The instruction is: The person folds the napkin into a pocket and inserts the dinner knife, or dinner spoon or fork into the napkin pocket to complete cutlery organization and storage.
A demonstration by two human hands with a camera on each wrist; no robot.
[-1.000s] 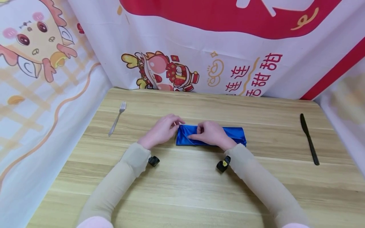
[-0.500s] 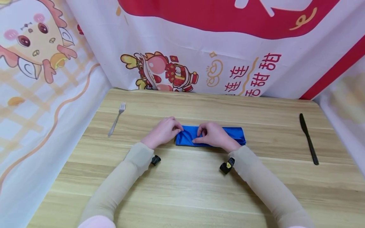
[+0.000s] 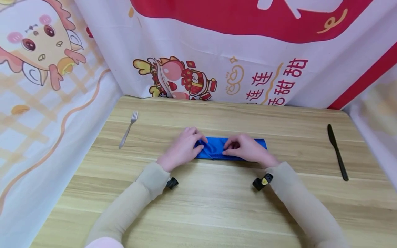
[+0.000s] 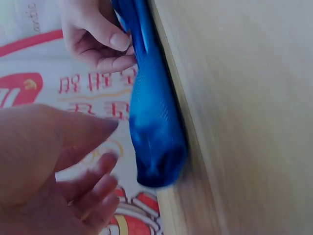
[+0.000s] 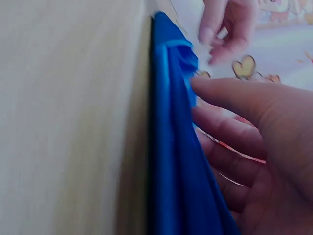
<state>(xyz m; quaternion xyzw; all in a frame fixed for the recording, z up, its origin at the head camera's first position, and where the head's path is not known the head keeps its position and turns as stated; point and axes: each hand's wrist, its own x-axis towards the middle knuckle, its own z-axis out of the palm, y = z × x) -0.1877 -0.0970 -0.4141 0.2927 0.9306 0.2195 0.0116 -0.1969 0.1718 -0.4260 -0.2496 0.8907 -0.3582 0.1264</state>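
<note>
A folded, shiny blue cloth napkin (image 3: 214, 146) lies as a long strip across the middle of the wooden table, its upper layer creased between the hands. At its left end is my left hand (image 3: 183, 148). In the left wrist view, the left thumb (image 4: 90, 129) and fingers are spread apart beside the rounded napkin end, with nothing between them. My right hand (image 3: 246, 148) is over the right half of the strip. Its thumb and index fingertips touch the upper folds, a small gap between them in the right wrist view, where the napkin (image 5: 171, 147) runs lengthwise.
A metal fork (image 3: 128, 130) lies on the table's left side, and a black knife (image 3: 338, 151) on the right. Printed white and red cloth (image 3: 235, 38) hangs behind the table (image 3: 214, 206), with more cloth along both sides.
My right hand has moved right along the napkin. My left hand has shifted slightly right, over the napkin's left end. The fork and knife have stayed put.
</note>
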